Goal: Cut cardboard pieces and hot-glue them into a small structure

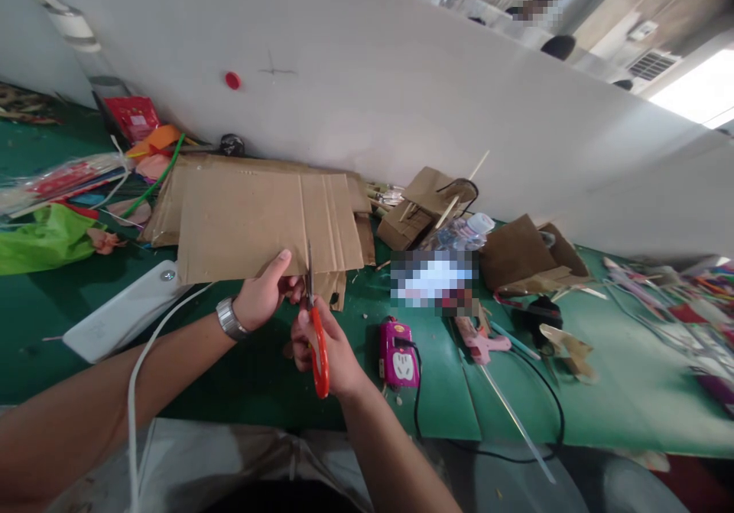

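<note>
Okay, so the left hand (264, 299) is pinching the near edge of a cardboard sheet (246, 219), thumb on top, while the right hand (329, 349) is gripping a pair of orange-handled scissors (321, 337), fingers wrapped around the handles. The sheet is sitting over more flat cardboard (159, 219) on the green table (365, 349). The blades are meeting its near edge just right of the left thumb, so I'm guessing any cut is barely starting; I'm not seeing a finished slit, and nearly all of the sheet is looking uncut. Count-wise, I'm getting one sheet in hand, one pair of scissors, and layers underneath I can't count. One white slab-like device (123, 310) is lying by the sheet's near left corner. Right of the sheet, one boxy cardboard piece (416, 199) and one open cardboard box (531, 257) are standing, one clear bottle (462, 232) between them. Also right of it but closer in, one purple socket block (397, 354) and one pink glue gun (479, 342) are resting.
</note>
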Available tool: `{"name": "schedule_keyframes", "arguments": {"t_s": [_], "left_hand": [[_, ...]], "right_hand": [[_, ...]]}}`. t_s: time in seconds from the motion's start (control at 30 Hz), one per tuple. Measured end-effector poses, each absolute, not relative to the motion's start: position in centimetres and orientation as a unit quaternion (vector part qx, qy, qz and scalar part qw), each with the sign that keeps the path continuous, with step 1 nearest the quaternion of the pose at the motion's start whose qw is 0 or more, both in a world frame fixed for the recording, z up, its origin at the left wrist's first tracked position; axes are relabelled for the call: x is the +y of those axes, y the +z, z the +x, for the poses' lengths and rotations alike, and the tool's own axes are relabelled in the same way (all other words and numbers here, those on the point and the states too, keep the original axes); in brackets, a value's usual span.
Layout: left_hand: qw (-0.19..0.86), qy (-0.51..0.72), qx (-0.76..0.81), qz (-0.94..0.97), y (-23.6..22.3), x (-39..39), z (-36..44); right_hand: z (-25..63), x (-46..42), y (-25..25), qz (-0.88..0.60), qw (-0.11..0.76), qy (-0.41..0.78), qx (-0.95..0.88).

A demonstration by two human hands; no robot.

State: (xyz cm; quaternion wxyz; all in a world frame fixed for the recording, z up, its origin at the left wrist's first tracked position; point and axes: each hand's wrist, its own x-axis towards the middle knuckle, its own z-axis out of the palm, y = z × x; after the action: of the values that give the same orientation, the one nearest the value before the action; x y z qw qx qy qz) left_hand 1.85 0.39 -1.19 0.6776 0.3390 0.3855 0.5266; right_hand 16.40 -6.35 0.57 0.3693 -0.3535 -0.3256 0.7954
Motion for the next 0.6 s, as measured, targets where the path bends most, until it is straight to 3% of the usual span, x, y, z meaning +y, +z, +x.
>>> {"name": "schedule_keyframes", "arguments": {"t_s": [0.6], "left_hand": [[0.639, 0.524, 0.43, 0.364, -1.16, 0.48, 1.76]], "right_hand": [[16.22, -6.69, 0.25, -0.353, 0.352, 0.801, -0.331]]}}
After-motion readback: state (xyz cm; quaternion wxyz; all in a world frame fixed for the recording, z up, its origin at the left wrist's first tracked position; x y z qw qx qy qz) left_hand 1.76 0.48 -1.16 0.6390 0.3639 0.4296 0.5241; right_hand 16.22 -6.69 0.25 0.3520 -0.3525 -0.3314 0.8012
